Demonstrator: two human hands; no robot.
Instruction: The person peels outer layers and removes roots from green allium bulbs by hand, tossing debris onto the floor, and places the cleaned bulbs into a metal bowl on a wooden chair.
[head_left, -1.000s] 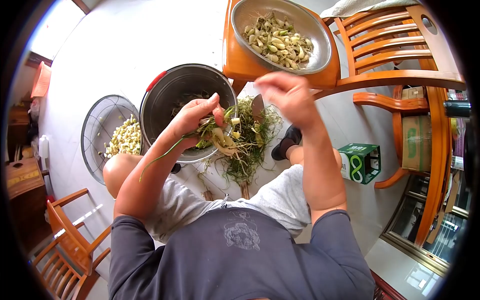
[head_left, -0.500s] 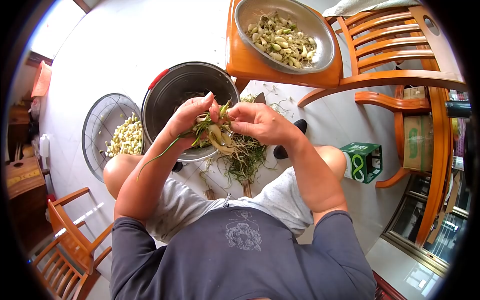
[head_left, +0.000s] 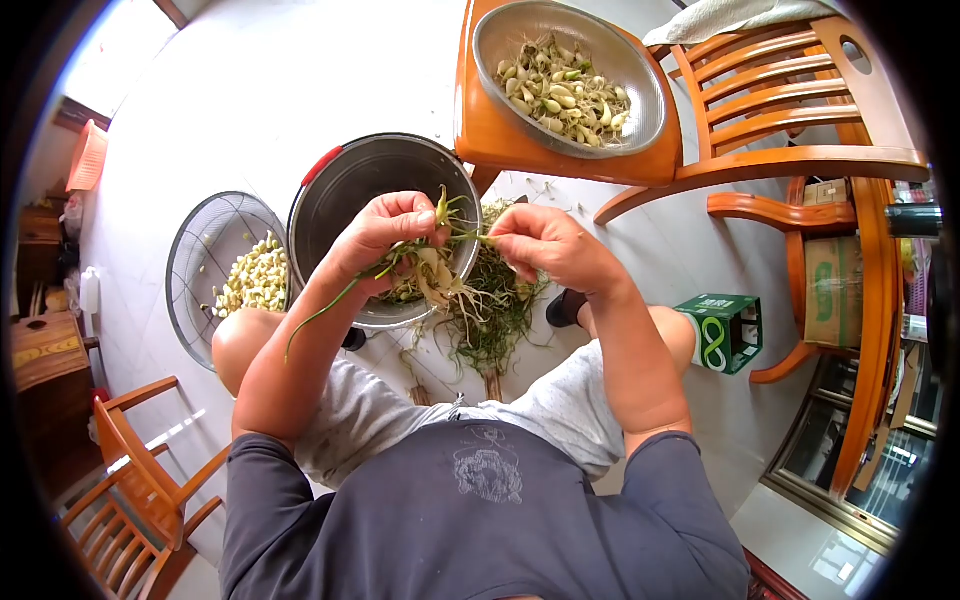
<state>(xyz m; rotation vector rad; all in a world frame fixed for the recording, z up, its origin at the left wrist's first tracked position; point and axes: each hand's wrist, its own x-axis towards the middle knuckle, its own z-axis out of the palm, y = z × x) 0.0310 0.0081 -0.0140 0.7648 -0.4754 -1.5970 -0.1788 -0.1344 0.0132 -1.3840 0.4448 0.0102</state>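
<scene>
My left hand (head_left: 390, 232) is closed around a bunch of scallion bulbs (head_left: 432, 275), with pale bulbs, stringy roots and green stalks hanging out below the fingers. One long green leaf trails down along my left wrist. To the right, my right hand (head_left: 555, 248) pinches the end of a thin green stalk (head_left: 468, 237), which is stretched between both hands. Both hands are above the right side of a dark metal pot (head_left: 330, 215) with a red handle grip. Under them on the floor lies a heap of green trimmings and roots (head_left: 492, 320).
A wire-mesh basket (head_left: 185, 300) with peeled white bulbs (head_left: 253, 278) stands left of the pot. On an orange wooden chair seat (head_left: 478, 130) sits a metal colander (head_left: 650, 105) with rooted bulbs (head_left: 565, 92). A green carton (head_left: 722, 333) stands right of my knee.
My right hand has moved away to the right from the bunch, and the thin green stalk is now drawn out between the hands. My left hand keeps holding the bunch.
</scene>
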